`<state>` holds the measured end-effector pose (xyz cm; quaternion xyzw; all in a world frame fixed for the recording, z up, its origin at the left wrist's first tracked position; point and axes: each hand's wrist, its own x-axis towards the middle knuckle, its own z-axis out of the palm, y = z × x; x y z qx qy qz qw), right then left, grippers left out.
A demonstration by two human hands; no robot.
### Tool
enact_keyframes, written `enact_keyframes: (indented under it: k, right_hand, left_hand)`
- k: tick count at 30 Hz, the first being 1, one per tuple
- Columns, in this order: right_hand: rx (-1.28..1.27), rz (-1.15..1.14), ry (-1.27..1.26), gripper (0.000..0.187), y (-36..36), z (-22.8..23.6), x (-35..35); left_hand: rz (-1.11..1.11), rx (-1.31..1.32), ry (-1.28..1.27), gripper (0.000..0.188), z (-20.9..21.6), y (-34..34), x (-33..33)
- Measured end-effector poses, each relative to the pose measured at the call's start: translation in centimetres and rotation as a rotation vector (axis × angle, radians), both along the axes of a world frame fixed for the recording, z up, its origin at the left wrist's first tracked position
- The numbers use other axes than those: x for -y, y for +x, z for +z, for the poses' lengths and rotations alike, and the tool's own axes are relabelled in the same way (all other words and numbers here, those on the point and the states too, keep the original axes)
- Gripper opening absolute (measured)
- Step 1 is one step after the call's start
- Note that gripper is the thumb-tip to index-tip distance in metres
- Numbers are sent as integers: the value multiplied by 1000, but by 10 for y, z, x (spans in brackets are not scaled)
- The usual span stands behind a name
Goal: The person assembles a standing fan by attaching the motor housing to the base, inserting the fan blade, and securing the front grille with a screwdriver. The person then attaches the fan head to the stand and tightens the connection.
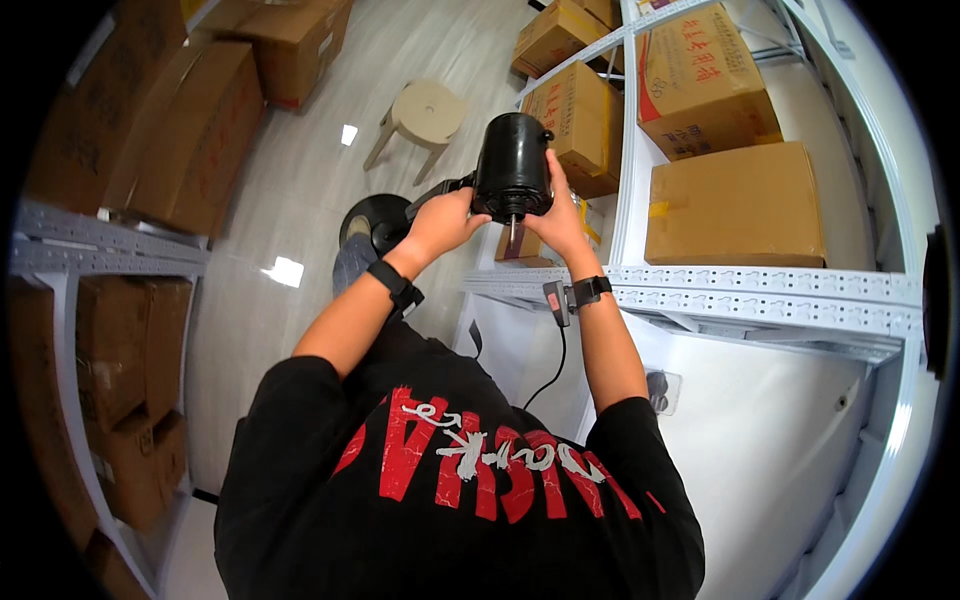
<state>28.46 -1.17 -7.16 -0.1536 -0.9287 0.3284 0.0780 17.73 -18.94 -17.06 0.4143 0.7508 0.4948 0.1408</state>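
Observation:
Between my two hands is a black electric motor (512, 155), a rounded cylinder with a thin metal shaft (514, 232) pointing back toward me. My left hand (442, 228) grips its near left side, thumb by the shaft end. On the opposite side, my right hand (560, 215) wraps it with fingers along the casing. A black bracket (432, 197) juts out left of the motor, above my left hand. Lower down, near my shoe (357, 230), lies a round black base (385, 215), partly hidden by my left arm; whether it joins the motor I cannot tell.
A beige stool (428, 112) stands on the tiled floor ahead. To the right, a white metal shelf (740, 282) holds several cardboard boxes (735, 205). Large cartons (205, 140) and another rack (110, 262) line the left. A cable (556, 370) hangs from my right wristband.

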Motion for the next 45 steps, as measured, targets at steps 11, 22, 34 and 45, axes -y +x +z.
enact_keyframes:
  k: [11, 22, 34, 45]
  right_hand:
    - [42, -248, -677, 39, 30, -64, -8]
    - [-132, -247, -456, 25, 32, -108, 4]
    - [-80, -231, -260, 26, 33, -80, -3]
    - [-116, -174, -199, 25, 33, -72, -5]
  left_hand:
    - [118, 1, 123, 41, 27, 3, -5]
    - [89, 125, 135, 21, 9, 5, -6]
    - [50, 153, 25, 17, 21, 1, -9]
    - [4, 137, 52, 18, 10, -7, -14]
